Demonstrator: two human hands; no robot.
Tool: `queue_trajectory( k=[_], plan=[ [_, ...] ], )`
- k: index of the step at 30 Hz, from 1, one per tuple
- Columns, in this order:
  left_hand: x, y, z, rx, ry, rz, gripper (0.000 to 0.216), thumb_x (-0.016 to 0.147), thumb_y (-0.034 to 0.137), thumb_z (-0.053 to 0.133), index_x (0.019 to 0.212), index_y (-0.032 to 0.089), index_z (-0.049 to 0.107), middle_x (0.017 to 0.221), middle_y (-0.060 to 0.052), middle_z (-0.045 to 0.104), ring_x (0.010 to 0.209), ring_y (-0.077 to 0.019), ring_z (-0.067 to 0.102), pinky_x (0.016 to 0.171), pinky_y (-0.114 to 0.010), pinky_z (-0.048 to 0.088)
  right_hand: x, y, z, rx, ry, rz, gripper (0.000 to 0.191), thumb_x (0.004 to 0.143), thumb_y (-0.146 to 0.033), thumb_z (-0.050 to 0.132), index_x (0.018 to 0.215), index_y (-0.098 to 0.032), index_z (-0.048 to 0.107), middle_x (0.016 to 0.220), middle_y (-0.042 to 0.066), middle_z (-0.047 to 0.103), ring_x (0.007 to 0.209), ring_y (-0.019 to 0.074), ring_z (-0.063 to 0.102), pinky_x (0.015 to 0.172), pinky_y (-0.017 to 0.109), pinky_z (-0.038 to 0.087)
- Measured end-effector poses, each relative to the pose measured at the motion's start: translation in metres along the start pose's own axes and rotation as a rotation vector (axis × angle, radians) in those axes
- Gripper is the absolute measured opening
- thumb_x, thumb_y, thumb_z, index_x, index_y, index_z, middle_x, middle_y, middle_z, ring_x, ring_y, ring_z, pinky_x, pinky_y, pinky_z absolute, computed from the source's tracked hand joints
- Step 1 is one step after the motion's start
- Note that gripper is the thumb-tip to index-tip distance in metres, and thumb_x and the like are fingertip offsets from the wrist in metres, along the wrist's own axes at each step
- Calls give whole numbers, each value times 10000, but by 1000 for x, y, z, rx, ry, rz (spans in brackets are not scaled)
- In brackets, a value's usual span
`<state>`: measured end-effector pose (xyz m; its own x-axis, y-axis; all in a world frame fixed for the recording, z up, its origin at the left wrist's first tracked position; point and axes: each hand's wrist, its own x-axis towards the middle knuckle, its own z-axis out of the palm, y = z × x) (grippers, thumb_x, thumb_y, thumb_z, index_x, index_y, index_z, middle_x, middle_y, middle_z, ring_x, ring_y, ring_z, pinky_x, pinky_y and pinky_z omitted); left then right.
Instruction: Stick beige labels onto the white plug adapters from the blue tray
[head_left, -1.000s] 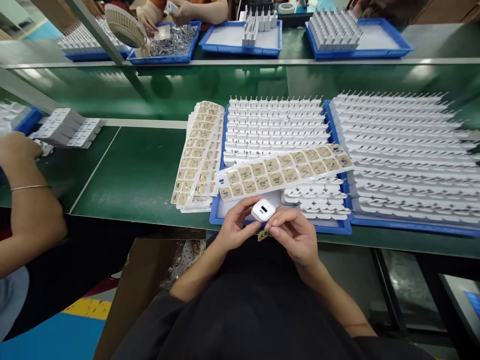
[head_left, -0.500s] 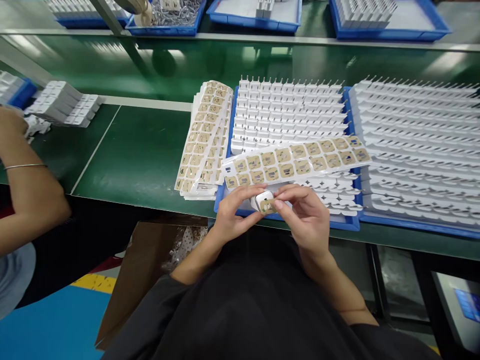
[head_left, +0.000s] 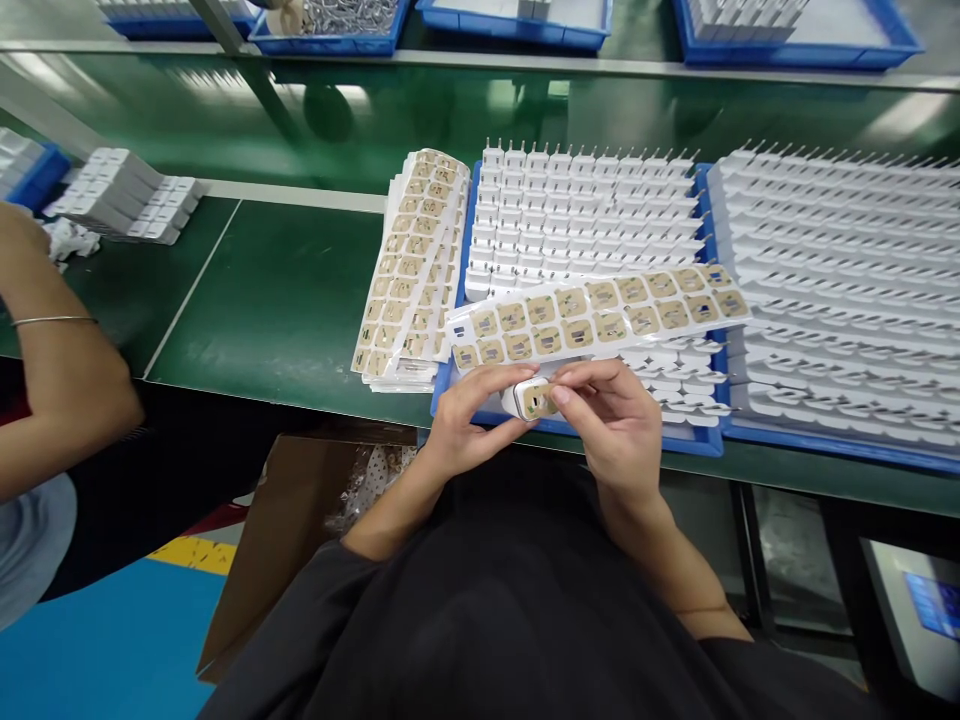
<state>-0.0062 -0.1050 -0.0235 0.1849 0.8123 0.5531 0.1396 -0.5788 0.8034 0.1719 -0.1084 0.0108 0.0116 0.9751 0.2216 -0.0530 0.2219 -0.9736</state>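
Note:
My left hand (head_left: 474,418) grips a small white plug adapter (head_left: 512,402) between thumb and fingers. On the adapter's end face lies a tan sticker (head_left: 535,400) with cut-outs. My right hand (head_left: 616,420) pinches the sticker's right edge with thumb and forefinger, against the adapter. Just beyond my hands a sheet of tan stickers (head_left: 576,330) rests slantwise across the white plug adapters (head_left: 570,215), which stand in rows, pins up, in a blue tray (head_left: 705,443). A stack of sticker sheets (head_left: 405,260) lies left of that tray.
More plug adapters (head_left: 840,290) fill a second tray at the right. Blue trays (head_left: 517,32) line a shelf behind the green bench (head_left: 292,300). A co-worker's arm (head_left: 60,370) is at the left, near stacked white parts (head_left: 112,195). An open cardboard box (head_left: 259,540) stands below the bench.
The sticker now lies flatter over the adapter's end face, and my right fingers have shifted slightly at its edge. The whole view has moved slightly.

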Motion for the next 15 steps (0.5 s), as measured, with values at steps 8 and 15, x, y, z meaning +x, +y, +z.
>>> queue_trajectory(
  k=[8, 15],
  plan=[
    [0, 1, -1, 0, -1, -11, 495, 877, 219, 790, 1347, 244, 635, 1299, -107, 743, 1214, -254, 708, 1047, -408, 561, -1, -1, 1, -3, -13, 2, 79, 913, -217, 759, 963, -260, 716, 898, 2, 705, 875, 164, 696, 820, 304, 587],
    [1, 2, -2, 10, -5, 1, 497, 875, 205, 788, 1347, 243, 637, 1295, -109, 745, 1209, -255, 710, 1046, -408, 564, -1, -1, 1, -79, -8, -10, 61, 919, -247, 746, 955, -254, 699, 895, 15, 698, 887, 185, 686, 807, 330, 590]
  ],
)
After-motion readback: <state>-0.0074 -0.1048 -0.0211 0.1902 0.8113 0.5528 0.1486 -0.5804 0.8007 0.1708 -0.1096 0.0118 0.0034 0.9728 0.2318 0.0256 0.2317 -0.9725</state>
